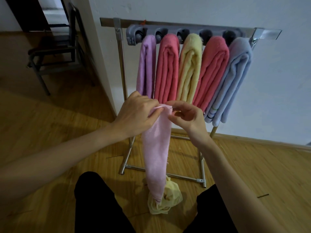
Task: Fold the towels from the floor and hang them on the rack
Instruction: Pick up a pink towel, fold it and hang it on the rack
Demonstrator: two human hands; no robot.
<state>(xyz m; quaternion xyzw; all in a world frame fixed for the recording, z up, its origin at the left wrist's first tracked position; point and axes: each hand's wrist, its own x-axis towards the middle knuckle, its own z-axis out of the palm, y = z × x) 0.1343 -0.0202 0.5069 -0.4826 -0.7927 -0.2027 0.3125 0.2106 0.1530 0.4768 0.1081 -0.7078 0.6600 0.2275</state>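
Nearest the camera, the person's dark-clad legs (101,204) occupy the bottom edge of the view, partly cut off by it. Between them, a crumpled yellow towel (165,200) lies on the wooden floor (50,148); its full shape is hidden by folds and by the cloth hanging in front.

The pink towel (157,153) hangs vertically from both hands, its lower end touching the yellow towel on the floor. The left hand (136,113) is closed in a pinch on the towel's top left corner, fingers curled over the hem. The right hand (186,115) pinches the top right corner between thumb and forefinger, the remaining fingers loosely curled. The two hands are just beside each other, so the top edge is bunched and its width cannot be judged.

Beyond the hands stands the metal rack (122,64) against the white wall (277,81). Five folded towels hang from its grey clip bar (134,33), left to right: lilac towel (147,64), red towel (167,68), pale yellow towel (190,64), second red towel (213,69), blue towel (235,76). The hands cover the lower ends of the lilac and red towels.

At far left, a dark chair (55,52) stands in shadow; detail is indistinct.
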